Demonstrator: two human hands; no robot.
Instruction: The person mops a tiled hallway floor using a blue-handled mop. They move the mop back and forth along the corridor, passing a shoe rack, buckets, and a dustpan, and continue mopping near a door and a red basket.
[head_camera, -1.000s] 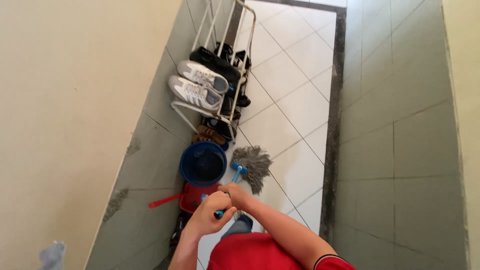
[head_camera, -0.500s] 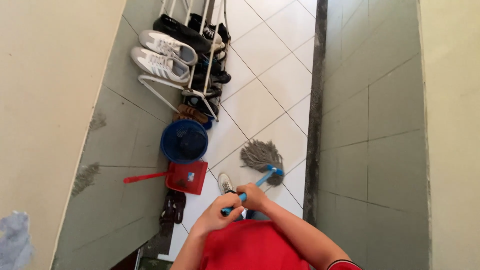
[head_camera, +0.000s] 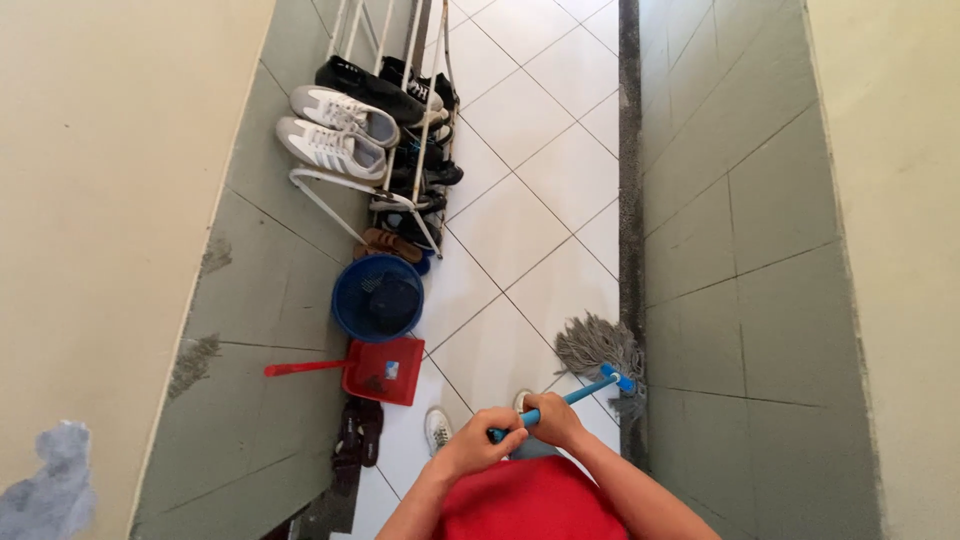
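Gripping the blue mop handle (head_camera: 560, 402), the left hand (head_camera: 478, 447) and the right hand (head_camera: 553, 417) are closed around it side by side, just above the red shirt (head_camera: 535, 505). The grey mop head (head_camera: 598, 347) is pressed on the white tiled floor (head_camera: 520, 200), close against the dark strip at the foot of the right-hand wall. A blue bucket (head_camera: 378, 297) and a red dustpan (head_camera: 375, 369) are seen by the left wall, below a white shoe rack (head_camera: 385, 190) loaded with shoes. White shoes (head_camera: 437, 428) are glimpsed under the hands.
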